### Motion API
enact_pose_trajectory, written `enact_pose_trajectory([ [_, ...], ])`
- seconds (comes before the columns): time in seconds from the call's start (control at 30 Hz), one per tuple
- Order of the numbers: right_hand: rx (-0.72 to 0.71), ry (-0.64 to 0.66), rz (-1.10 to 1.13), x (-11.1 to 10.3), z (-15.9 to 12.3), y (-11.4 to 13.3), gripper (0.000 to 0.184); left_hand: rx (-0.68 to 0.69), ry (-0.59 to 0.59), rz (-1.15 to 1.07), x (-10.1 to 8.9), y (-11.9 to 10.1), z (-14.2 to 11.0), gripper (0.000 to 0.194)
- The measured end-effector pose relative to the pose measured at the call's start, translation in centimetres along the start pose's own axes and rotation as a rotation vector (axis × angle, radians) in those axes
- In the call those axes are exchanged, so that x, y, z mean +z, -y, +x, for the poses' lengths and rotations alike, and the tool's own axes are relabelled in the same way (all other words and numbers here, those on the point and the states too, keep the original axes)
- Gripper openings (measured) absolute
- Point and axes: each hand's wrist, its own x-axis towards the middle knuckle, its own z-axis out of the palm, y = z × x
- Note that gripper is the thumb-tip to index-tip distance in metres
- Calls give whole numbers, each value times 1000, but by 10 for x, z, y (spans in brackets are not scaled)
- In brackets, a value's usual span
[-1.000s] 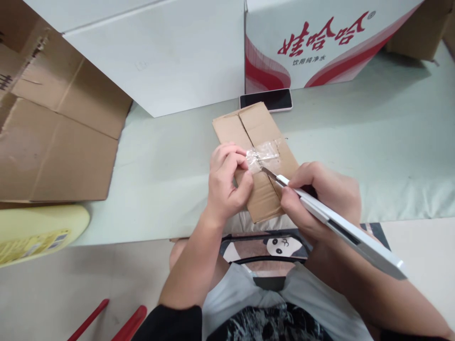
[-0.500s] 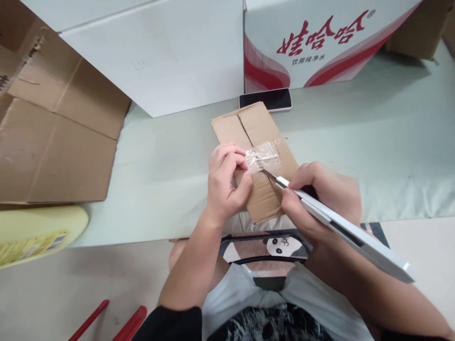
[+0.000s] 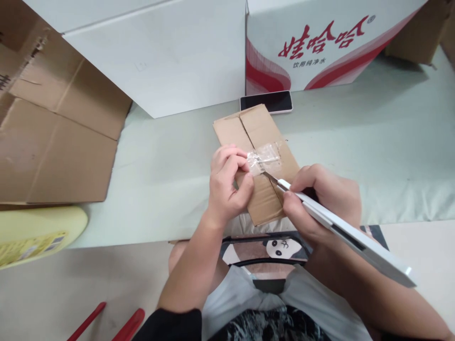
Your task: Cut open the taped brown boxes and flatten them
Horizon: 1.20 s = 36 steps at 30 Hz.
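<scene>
A small brown cardboard box (image 3: 266,203) lies at an angle near the table's front edge, with a central seam and a strip of clear tape (image 3: 267,157) across it. My left hand (image 3: 229,182) grips the box at its left side, fingers curled and their tips by the end of the tape. In my right hand (image 3: 322,199) is a white utility knife (image 3: 350,237), held closed between thumb and fingers. Its dark blade reaches the seam at the tape's lower edge. The back part of the right fingers is hidden by the knife handle.
Behind the box lies a phone (image 3: 266,101), in front of a white and red carton (image 3: 320,52) and a plain white carton (image 3: 159,61). On the left are a large brown carton (image 3: 67,132) and a yellow bottle (image 3: 42,232). A pale green cloth (image 3: 377,156) covers the table.
The whole view has shifted slightly, moving everything a little down. Both hands keep their grips, and the blade stays at the tape's lower edge.
</scene>
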Motion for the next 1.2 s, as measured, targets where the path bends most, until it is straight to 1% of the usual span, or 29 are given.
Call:
enact_pose_trajectory([
  [0.2,-8,19,-50,-1,3,2,18,18,-11,-17,-1,1,1,8],
  [0.47,-25,50,-29,-3,5,1,18,29,-15,-15,0,2,1,8],
  [0.8,-8,22,-8,-2,3,0,20,25,-14,-37,0,1,1,8],
  [0.97,-27,32,-30,-3,4,0,20,29,-11,-36,-1,2,1,8],
  [1.2,-1,24,-7,-3,3,1,19,28,-15,-38,0,2,0,7],
])
